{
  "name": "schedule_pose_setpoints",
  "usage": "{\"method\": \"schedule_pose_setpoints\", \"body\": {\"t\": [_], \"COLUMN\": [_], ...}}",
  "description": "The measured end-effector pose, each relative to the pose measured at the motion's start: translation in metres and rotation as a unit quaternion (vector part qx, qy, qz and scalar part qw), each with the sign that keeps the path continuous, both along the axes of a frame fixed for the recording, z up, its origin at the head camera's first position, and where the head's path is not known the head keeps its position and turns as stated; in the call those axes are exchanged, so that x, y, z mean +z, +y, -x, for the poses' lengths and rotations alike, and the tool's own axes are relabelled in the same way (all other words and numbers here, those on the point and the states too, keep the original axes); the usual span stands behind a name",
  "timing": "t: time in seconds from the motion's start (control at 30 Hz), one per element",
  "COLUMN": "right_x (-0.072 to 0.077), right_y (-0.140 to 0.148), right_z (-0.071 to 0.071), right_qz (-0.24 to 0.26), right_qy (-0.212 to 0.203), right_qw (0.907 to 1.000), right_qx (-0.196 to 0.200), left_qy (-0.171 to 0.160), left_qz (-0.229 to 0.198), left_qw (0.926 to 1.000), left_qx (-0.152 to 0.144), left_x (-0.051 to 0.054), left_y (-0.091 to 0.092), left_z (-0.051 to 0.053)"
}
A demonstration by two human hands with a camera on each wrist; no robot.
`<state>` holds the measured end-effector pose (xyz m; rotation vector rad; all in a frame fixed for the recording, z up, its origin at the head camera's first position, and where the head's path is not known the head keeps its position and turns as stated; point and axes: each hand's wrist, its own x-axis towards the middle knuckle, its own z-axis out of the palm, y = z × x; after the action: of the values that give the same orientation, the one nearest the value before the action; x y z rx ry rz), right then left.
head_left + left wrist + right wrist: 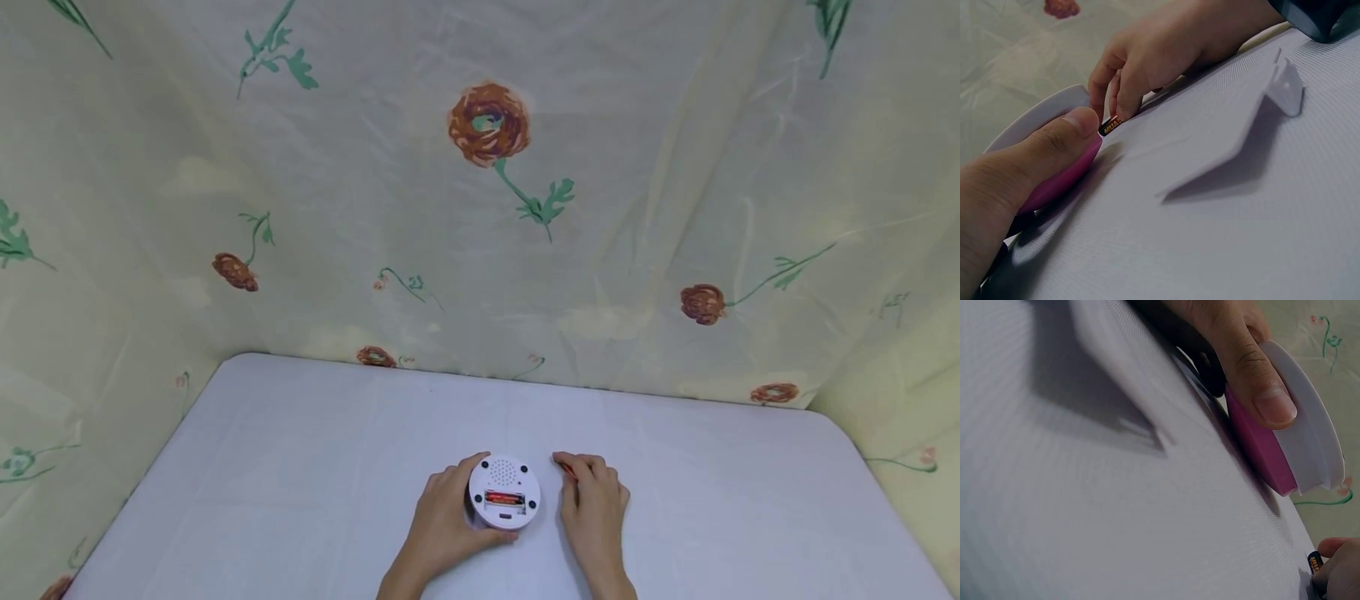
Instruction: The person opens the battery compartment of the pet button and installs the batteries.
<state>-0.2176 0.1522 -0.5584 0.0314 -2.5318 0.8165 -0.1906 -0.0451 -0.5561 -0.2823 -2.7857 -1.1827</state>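
My left hand (442, 521) grips the round white-and-pink device (503, 472), probably light and stiff, by its rim; my right hand (597, 498) pinches a likely slippery battery (1110, 125).

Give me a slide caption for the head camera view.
Left hand grips a round white-faced device, its battery compartment open, while the right hand pinches a battery.
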Motion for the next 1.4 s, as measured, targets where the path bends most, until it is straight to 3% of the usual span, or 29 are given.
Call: {"method": "schedule_pose_setpoints", "body": {"t": [0.47, 0.63, 0.9, 1.1, 1.23, 1.4], "right_x": [0.001, 0.002, 0.002, 0.002, 0.008, 0.013], "right_y": [0.001, 0.001, 0.001, 0.001, -0.002, -0.004], "right_z": [0.002, 0.003, 0.001, -0.001, -0.004, -0.006], "right_qz": [0.021, 0.062, 0.118, 0.157, 0.224, 0.318], "right_qy": [0.037, 0.046, 0.024, 0.02, 0.038, 0.05], "right_qw": [0.9991, 0.997, 0.9926, 0.9867, 0.9711, 0.9388], "right_qx": [0.005, 0.012, 0.015, 0.038, 0.073, 0.123], "left_qy": [0.018, 0.018, 0.016, 0.013, 0.02, 0.022], "left_qz": [0.004, 0.0, 0.004, 0.003, 0.004, 0.004], "left_qw": [0.9998, 0.9998, 0.9999, 0.9999, 0.9998, 0.9998], "left_qx": [-0.002, -0.002, 0.0, -0.001, -0.001, 0.003], "left_x": [0.0, 0.002, 0.001, 0.001, 0.0, 0.0], "left_y": [0.0, 0.001, 0.0, 0.0, 0.0, 0.0], "left_z": [0.002, 0.002, 0.001, 0.001, 0.001, 0.0]}}
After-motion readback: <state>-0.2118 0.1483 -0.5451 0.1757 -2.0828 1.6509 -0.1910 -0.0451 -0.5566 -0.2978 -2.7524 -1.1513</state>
